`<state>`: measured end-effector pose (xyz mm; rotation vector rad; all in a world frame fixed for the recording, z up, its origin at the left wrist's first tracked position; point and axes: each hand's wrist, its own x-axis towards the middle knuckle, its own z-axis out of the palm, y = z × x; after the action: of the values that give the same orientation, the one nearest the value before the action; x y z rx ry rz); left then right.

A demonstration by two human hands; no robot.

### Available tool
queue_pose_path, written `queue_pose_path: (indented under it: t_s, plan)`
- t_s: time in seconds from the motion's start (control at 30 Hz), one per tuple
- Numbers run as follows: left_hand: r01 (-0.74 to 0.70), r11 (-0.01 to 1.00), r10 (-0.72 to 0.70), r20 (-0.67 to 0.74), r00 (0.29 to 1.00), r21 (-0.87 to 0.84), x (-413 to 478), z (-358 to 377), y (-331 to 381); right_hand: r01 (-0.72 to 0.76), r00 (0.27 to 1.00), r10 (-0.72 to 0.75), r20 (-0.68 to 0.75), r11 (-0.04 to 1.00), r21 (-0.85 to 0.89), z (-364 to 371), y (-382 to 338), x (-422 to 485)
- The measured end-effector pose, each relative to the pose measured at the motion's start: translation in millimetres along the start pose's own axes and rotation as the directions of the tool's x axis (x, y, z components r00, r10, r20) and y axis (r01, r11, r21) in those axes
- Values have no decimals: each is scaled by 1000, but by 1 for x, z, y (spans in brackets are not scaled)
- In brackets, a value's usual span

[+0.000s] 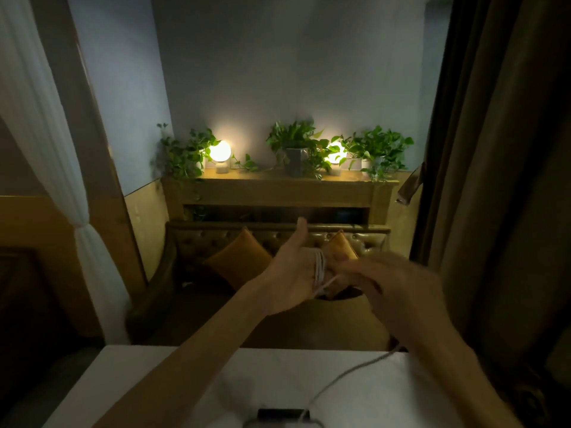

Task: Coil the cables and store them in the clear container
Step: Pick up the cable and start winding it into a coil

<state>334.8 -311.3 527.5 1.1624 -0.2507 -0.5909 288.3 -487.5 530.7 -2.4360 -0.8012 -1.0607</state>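
A: Head view. The left hand [289,274] is standing open, thumb up, acting as a spool; several turns of the white cable [320,268] are sitting around its fingers.

B: Right hand [392,284]?

A: Blurred, just beside the coil; appears to be pinching the strand, cannot tell for sure.

B: Progress?

A: Partway, I judge. Slack is trailing below the coil across the white counter [154,378]. No clear container is showing; storing remains.
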Motion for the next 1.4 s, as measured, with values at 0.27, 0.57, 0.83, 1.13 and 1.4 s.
queue_pose_path:
  t_s: [0.27, 0.57, 0.83, 1.13, 1.4]
  plan:
    - [-23, 996, 1, 241, 970, 91, -24, 41, -4, -196, 976, 79, 200, 717, 669, 4, 23, 38]
    - [-256, 860, 264, -45, 963, -441, 6, -10, 28, -424, 894, 200, 400, 665, 615, 57, -29, -34]
    - [29, 992, -29, -1, 1000, 123, 6, 5, -13, 158, 980, -171, -106, 980, -122, 6, 9, 10]
    - [32, 996, -10, 251, 968, -84, -4, 12, -15, -570, 818, 286, 500, 518, 637, 45, 17, 14]
    - [-200, 976, 190, -111, 975, -87, 17, 5, 0, -459, 836, 173, 521, 741, 490, 50, -23, -43]
